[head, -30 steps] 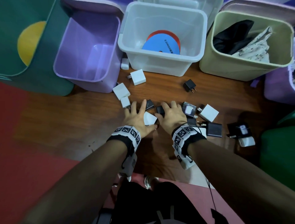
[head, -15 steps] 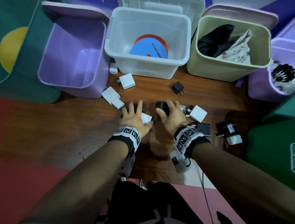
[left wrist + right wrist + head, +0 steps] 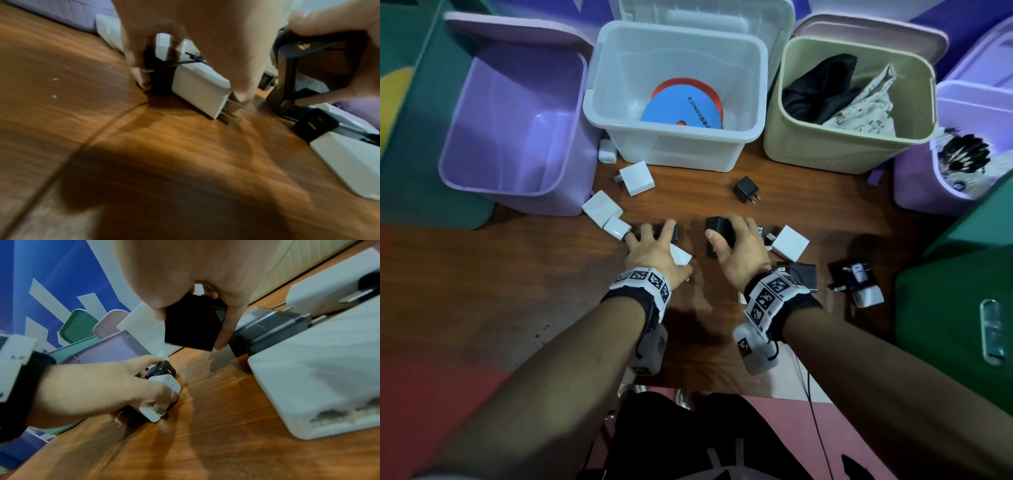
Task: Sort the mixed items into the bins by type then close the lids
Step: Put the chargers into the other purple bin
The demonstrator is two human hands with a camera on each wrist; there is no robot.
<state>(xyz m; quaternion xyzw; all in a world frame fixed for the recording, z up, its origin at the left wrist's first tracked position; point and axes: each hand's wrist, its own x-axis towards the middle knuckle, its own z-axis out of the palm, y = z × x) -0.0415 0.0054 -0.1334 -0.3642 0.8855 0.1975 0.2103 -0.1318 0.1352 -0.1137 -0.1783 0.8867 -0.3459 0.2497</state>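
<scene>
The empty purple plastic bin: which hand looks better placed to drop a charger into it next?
Probably the left hand: it already grips a white charger block and is nearer the purple bin. The right hand holds a black charger cube farther away.

"SONICE" in dark letters on the blue disc (image 3: 683,111) inside the clear bin (image 3: 674,137)

glossy smooth black plastic charger (image 3: 193,324); matt white plastic adapter (image 3: 197,87) with metal prongs; grained wood floor (image 3: 551,274).
</scene>
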